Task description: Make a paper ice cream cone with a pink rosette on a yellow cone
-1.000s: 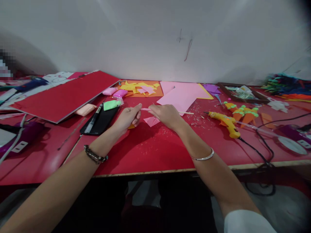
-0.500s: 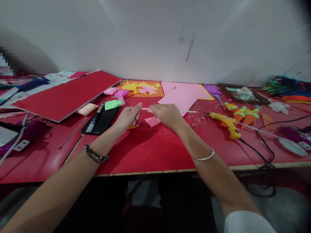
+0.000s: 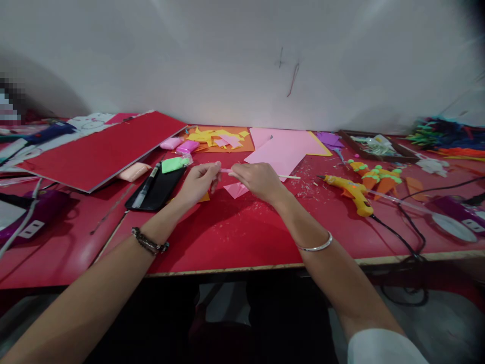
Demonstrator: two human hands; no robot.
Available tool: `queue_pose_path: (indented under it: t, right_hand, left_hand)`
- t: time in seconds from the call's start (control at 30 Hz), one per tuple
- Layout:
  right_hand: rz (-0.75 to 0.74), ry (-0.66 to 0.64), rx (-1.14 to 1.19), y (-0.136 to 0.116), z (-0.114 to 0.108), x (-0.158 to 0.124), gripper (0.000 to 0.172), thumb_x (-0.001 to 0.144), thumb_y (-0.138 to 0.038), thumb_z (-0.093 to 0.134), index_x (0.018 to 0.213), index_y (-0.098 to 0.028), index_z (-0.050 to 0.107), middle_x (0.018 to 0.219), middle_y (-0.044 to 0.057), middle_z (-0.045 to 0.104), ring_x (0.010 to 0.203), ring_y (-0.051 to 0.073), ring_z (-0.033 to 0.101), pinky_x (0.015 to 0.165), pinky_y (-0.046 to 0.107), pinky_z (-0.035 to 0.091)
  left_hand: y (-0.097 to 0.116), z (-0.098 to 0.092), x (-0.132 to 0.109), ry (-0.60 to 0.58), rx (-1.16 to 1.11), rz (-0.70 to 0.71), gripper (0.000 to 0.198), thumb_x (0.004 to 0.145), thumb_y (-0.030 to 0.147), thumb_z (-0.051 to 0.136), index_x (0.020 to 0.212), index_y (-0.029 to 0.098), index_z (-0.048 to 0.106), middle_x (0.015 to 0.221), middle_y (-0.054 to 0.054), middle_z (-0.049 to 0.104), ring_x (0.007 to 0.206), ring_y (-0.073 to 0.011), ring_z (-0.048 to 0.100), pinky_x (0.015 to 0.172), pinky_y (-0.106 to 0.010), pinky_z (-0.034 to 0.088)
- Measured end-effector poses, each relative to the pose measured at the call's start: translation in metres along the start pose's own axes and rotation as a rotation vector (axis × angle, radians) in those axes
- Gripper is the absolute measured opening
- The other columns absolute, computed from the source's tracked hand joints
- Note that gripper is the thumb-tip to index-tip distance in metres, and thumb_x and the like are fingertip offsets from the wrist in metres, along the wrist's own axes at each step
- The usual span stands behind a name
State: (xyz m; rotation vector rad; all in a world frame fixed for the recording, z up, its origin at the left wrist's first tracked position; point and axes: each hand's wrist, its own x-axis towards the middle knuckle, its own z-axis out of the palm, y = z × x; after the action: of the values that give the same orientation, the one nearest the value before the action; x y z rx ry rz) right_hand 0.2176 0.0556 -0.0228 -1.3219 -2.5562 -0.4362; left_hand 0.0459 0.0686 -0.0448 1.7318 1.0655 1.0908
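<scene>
Both my hands meet over the middle of the red table. My left hand pinches the pink-wrapped end of a thin wooden stick. My right hand is closed round the same stick, whose bare end juts out to the right. A small folded pink paper piece lies on the table just under the hands. An orange scrap peeks out below my left hand.
A black phone with a marker on it lies left of my hands, by green clay and pink clay packets. Pink paper sheets lie behind. A yellow glue gun with its cord and orange paper carrots sit right. A red board lies left.
Both hands stay on the stick almost in place. The left fingers have shifted slightly along its pink end.
</scene>
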Motion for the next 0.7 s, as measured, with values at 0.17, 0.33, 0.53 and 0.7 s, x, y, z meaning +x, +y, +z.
queue_pose_path:
  t: [0.17, 0.33, 0.53, 0.7]
  right_hand:
    - [0.009, -0.001, 0.004, 0.0005, -0.0008, 0.0, 0.046, 0.09, -0.044, 0.014, 0.091, -0.017, 0.052, 0.077, 0.003, 0.062, 0.064, 0.012, 0.053, 0.052, 0.025, 0.02]
    - [0.011, -0.018, -0.006, 0.0002, -0.0001, 0.0, 0.045, 0.091, -0.043, 0.015, 0.091, -0.017, 0.052, 0.078, 0.003, 0.061, 0.066, 0.012, 0.053, 0.052, 0.025, 0.02]
    - [0.013, 0.004, -0.019, 0.0003, 0.0012, -0.0007, 0.045, 0.091, -0.042, 0.015, 0.091, -0.017, 0.052, 0.078, 0.003, 0.062, 0.066, 0.011, 0.054, 0.052, 0.025, 0.02]
    - [0.022, -0.002, -0.027, -0.0005, 0.0015, -0.0001, 0.044, 0.091, -0.041, 0.015, 0.093, -0.018, 0.052, 0.081, 0.004, 0.063, 0.069, 0.013, 0.056, 0.051, 0.025, 0.02]
  left_hand:
    - [0.0007, 0.0, -0.0014, -0.004, 0.022, 0.004, 0.04, 0.085, 0.041, 0.035, 0.057, 0.016, 0.048, 0.037, 0.004, 0.043, 0.033, -0.005, 0.039, 0.039, -0.017, 0.03]
    - [0.0023, -0.0011, -0.0029, -0.029, 0.046, 0.0, 0.045, 0.085, 0.041, 0.034, 0.051, 0.016, 0.048, 0.032, 0.003, 0.041, 0.031, -0.0049, 0.037, 0.038, -0.017, 0.028]
    - [0.0019, 0.0016, -0.0026, -0.047, -0.101, -0.07, 0.043, 0.085, 0.042, 0.035, 0.051, 0.017, 0.043, 0.03, 0.005, 0.035, 0.028, -0.0049, 0.033, 0.035, -0.017, 0.025]
    - [0.0007, 0.0032, -0.001, -0.049, -0.109, -0.101, 0.039, 0.084, 0.04, 0.037, 0.053, 0.017, 0.043, 0.031, 0.006, 0.037, 0.029, -0.0051, 0.034, 0.036, -0.017, 0.026]
